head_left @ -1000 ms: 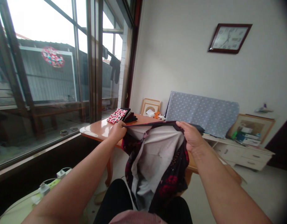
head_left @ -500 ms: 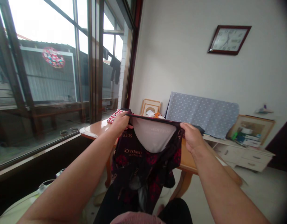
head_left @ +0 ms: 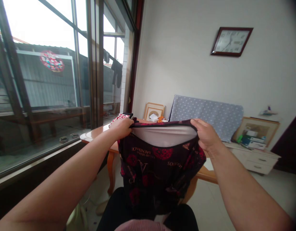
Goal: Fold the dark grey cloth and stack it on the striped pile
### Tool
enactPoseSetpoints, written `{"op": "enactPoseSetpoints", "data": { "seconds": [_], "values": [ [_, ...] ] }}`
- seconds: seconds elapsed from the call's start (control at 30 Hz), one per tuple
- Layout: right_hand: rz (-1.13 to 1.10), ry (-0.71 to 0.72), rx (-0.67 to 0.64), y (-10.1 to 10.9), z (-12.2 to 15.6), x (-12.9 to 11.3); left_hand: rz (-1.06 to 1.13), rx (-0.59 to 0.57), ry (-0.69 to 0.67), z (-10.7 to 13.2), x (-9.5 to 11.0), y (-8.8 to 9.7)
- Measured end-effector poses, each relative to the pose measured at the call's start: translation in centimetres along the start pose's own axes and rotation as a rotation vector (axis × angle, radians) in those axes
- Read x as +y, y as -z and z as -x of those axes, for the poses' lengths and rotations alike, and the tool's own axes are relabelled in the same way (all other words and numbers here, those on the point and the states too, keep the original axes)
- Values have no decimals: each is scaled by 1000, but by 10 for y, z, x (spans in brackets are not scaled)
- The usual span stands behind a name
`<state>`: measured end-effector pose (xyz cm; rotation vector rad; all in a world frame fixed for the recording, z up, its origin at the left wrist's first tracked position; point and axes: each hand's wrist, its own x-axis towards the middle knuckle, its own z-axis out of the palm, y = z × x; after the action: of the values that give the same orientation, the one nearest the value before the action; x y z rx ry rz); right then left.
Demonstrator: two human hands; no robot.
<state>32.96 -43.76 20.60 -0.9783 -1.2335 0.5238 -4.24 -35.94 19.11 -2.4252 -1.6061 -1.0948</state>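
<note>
Both arms reach forward, spread wide: left hand (head_left: 121, 127) and right hand (head_left: 206, 134) pinch opposite edges of a dark rose-print garment (head_left: 160, 170), pulled taut.

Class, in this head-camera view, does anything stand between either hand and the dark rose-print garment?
Nothing visible does: the left hand and the right hand each grip the upper edge of the dark rose-print garment directly, with no object between hand and cloth.
</note>
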Motion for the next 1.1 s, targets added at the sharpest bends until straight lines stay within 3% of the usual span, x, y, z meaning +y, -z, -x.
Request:
{"op": "enactPoseSetpoints", "data": {
  "seconds": [0.1,0.2,0.27,0.33,0.4,0.5,0.6,0.7,0.8,0.87,0.93,0.97,1.03,1.1],
  "values": [
    [381,62,-340,-1,13,-9,-128,125,-41,-5,-4,1],
    [885,139,-617,3,19,-5,159,112,124,-9,-3,3],
    [1178,118,-579,10,16,6,458,8,188,-8,-1,5],
    [1326,63,-370,20,9,20,625,-66,162,-4,1,8],
    [1242,-8,-130,30,0,35,607,-94,99,-1,3,12],
    [676,-181,63,40,-10,52,369,-166,-21,1,4,20],
    [117,-383,22,40,-9,55,62,-280,-134,-2,1,26],
    [-20,-433,-148,36,1,43,-150,-200,-58,-7,-8,27],
    [76,-439,-440,35,11,25,-143,2,71,-13,-21,25],
    [282,-379,-649,37,13,18,11,90,129,-16,-29,23],
    [551,-240,-815,42,10,18,278,84,190,-16,-34,20],
    [691,-165,-839,45,7,22,422,42,221,-15,-35,19],
    [943,-63,-695,53,0,31,642,-75,258,-11,-33,18],
    [1056,-40,-372,61,-7,42,746,-191,256,-5,-29,18]
  ]
}}
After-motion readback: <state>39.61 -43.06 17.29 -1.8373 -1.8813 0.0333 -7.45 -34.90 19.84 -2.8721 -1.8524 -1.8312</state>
